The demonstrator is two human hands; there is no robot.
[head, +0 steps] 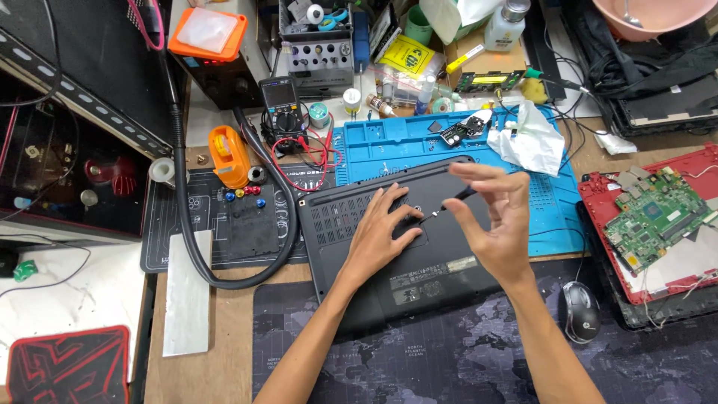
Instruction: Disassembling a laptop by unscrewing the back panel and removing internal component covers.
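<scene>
A black laptop (441, 273) lies upside down on the bench in front of me, its vented bottom cover facing up. My left hand (381, 236) rests flat on the cover, fingers spread, near the middle. My right hand (493, 221) hovers just to the right and pinches a thin black screwdriver (449, 203) between thumb and fingers. The tool's tip points down-left at the cover, close to my left fingertips. The laptop's far edge overlaps a blue silicone work mat (389, 146).
A red laptop shell with a bare green circuit board (658, 217) lies at the right, a mouse (580, 310) near it. An orange tape dispenser (228, 153), a multimeter (283, 105), a thick black hose (187, 232), crumpled white tissue (531, 138) and cluttered tools fill the back.
</scene>
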